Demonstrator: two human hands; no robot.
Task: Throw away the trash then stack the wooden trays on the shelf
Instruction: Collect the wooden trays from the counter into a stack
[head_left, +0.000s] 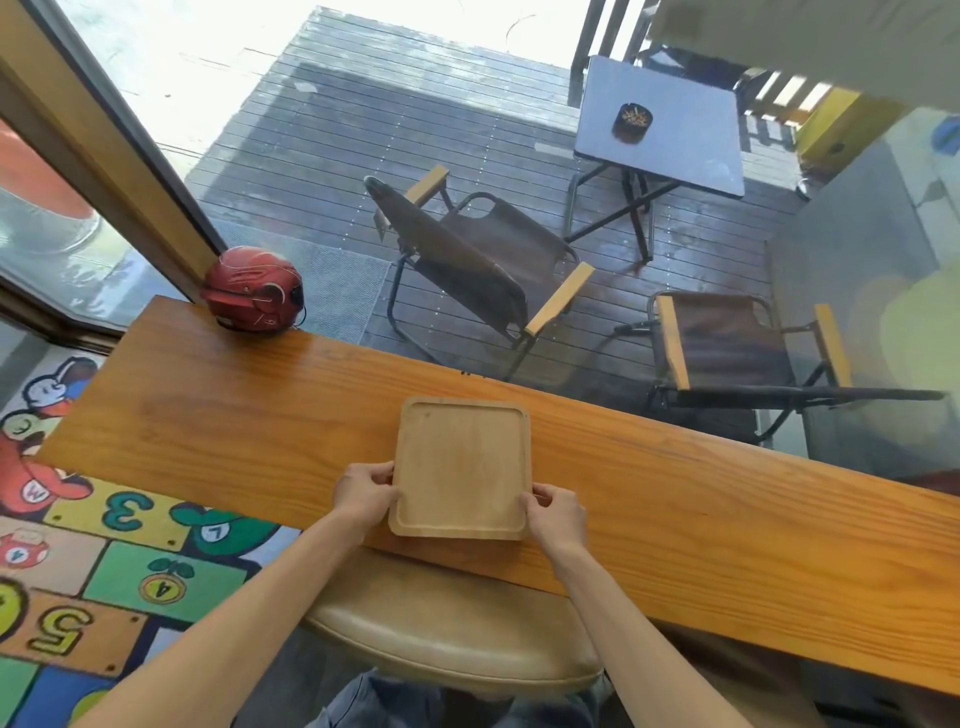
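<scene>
We note the left hand (363, 491) closed on the left edge of the wooden tray (461, 470), which lies flat at the near edge of the table (727, 499). The right hand (553, 517) grips its right near corner. The tray sits squarely between both hands, equally near; no shelf is visible.
</scene>
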